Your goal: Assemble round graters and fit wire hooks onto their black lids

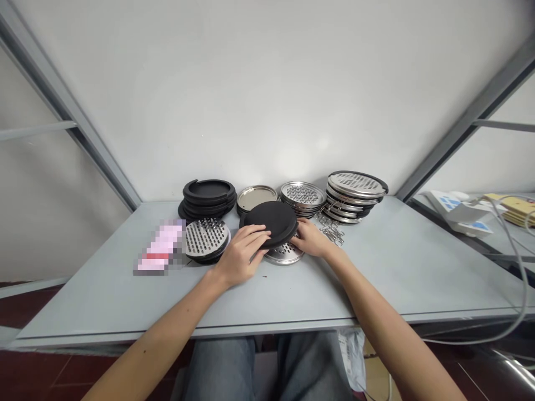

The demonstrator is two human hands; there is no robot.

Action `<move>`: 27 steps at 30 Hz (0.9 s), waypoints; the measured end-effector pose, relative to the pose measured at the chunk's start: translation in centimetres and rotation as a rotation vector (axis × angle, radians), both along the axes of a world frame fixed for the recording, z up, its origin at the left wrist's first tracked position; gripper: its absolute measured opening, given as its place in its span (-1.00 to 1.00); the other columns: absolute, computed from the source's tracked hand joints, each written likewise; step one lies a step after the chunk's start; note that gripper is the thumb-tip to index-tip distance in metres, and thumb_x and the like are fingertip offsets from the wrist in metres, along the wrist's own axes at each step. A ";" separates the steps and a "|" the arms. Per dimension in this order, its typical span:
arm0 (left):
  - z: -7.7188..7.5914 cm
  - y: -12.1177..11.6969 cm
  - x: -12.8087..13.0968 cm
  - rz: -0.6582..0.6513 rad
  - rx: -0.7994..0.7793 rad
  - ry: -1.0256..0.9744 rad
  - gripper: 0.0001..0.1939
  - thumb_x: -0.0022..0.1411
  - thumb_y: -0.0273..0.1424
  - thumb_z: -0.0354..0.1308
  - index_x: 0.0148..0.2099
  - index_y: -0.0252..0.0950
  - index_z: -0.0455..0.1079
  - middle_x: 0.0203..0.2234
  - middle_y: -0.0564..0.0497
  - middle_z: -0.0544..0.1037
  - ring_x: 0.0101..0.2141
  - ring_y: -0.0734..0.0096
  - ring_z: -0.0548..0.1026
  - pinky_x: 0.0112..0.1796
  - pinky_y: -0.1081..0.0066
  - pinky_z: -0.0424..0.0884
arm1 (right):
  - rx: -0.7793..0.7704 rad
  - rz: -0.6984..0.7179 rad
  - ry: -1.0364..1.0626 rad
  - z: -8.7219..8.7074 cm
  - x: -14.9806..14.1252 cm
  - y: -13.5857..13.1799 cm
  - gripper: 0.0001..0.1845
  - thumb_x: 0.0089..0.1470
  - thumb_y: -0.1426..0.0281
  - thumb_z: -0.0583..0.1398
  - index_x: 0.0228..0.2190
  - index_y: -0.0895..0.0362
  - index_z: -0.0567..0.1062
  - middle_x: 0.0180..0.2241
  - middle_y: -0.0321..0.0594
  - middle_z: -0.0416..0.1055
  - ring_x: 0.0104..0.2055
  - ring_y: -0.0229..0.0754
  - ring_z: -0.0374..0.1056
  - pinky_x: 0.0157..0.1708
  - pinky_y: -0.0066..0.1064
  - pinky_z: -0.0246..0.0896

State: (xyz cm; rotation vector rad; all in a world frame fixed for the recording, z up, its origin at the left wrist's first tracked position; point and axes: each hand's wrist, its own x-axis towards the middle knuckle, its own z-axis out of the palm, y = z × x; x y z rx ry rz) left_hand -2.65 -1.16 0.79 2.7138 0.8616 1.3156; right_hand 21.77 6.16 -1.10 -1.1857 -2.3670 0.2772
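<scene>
A round black rubber lid (pixel 271 221) is tilted over a perforated steel disc (pixel 284 255) that lies on the grey table (pixel 376 278). My left hand (pixel 242 252) grips the lid's near left edge, fingers curled on top of it. My right hand (pixel 310 238) holds its right edge, fingers tucked under the rim beside the steel disc.
Behind are a stack of black lids (pixel 208 196), a plain steel plate (pixel 256 198), two stacks of perforated steel discs (pixel 301 196) (pixel 354 195) and a heap of wire clips (pixel 331 229). A perforated disc on black lids (pixel 206 238) and a blurred pink item (pixel 161 253) sit left. Cables and boxes lie right.
</scene>
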 end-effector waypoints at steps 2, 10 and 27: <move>-0.1 0.0 0.0 0.014 -0.002 -0.006 -0.68 0.25 -0.55 0.06 0.06 -0.31 0.33 -0.07 -0.15 0.52 0.06 0.15 0.38 0.03 0.02 0.33 | -0.023 0.002 0.051 0.1 0.1 0.0 -0.68 0.05 0.31 0.17 -0.15 0.17 0.47 -0.14 -0.03 0.48 -0.05 0.03 0.35 0.01 -0.15 0.20; -0.2 0.1 0.0 0.051 -0.018 -0.013 -0.66 0.28 -0.51 0.04 0.10 -0.30 0.30 -0.08 -0.16 0.51 0.05 0.15 0.39 0.03 0.05 0.36 | -0.352 -0.072 0.351 0.5 -0.3 -0.6 -0.11 -0.16 0.21 0.35 0.16 0.15 0.17 -0.08 -0.04 0.42 -0.07 -0.03 0.35 -0.03 -0.16 0.25; 0.4 -0.4 -0.2 -0.140 -0.021 -0.006 -0.65 0.23 -0.53 0.09 0.08 -0.30 0.32 -0.06 -0.18 0.52 0.06 0.14 0.40 0.04 -0.01 0.34 | -0.655 -0.183 1.128 2.9 1.1 -0.3 -0.51 -0.19 0.33 0.37 -0.14 0.16 0.51 -0.33 -0.13 0.57 -0.33 -0.10 0.49 -0.24 -0.25 0.41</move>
